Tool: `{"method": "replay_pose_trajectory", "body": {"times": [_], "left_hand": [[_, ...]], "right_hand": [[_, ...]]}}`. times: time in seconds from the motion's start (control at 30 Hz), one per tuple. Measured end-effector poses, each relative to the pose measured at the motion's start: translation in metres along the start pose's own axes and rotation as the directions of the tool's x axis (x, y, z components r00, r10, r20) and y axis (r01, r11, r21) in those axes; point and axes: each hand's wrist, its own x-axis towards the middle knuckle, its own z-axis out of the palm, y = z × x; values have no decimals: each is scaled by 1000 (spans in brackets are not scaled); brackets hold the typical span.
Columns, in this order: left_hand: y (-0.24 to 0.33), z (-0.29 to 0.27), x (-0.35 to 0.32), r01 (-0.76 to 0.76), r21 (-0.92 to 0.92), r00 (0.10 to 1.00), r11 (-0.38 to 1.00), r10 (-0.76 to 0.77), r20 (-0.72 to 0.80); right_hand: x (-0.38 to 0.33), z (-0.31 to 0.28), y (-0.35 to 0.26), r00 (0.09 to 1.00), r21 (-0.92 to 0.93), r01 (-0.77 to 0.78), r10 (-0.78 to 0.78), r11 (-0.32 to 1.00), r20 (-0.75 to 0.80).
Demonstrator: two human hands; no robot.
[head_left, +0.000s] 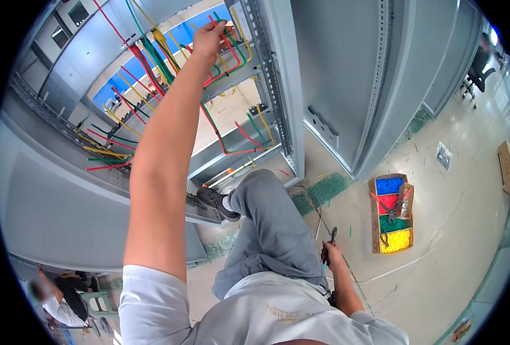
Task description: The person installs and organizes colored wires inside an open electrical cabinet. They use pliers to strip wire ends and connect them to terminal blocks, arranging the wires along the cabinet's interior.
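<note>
My left arm reaches up into an open grey cabinet (pixel 289 86). There my left hand (pixel 208 41) is closed, its fingertips pinching near the upper ends of bent red and green wires (pixel 231 41). Exactly which wire lies between the fingers is hard to make out. Low at my right side, my right hand (pixel 332 254) is wrapped around dark-handled pliers (pixel 333 233); their other end is partly hidden. Yellow, green and red wire bundles (pixel 164 57) hang left of my left hand. More bent wires (pixel 223 141) run along the frame below it.
A sectioned cardboard box (pixel 375 230) on the floor to the right holds blue, red, green and yellow small parts, with red-handled pliers (pixel 390 210) on top. A clear plastic bag (pixel 444 156) and wire scraps lie nearby. One person (pixel 65 299) sits at lower left.
</note>
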Motion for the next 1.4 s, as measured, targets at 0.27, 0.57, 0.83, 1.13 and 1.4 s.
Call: {"method": "replay_pose_trajectory", "body": {"times": [0.27,0.57,0.83,1.13,1.4], "left_hand": [[-6,0,30,42,-43,993,998,-47,-107],[-11,8,5,-33,51,997,998,36,-62],[-41,29,-59,-429,240,890,871,453,-55],[-163,-36,-359,42,58,990,997,-49,134],[-232,-140,-467,222,-92,960,971,-234,-153]], "right_hand": [[37,13,-37,989,41,116,-119,992,93],[7,45,-80,979,98,155,-166,983,119],[-26,31,-73,950,-133,311,-312,941,16],[-1,34,-20,919,16,391,-391,920,58],[16,28,14,865,13,492,-490,871,110]]}}
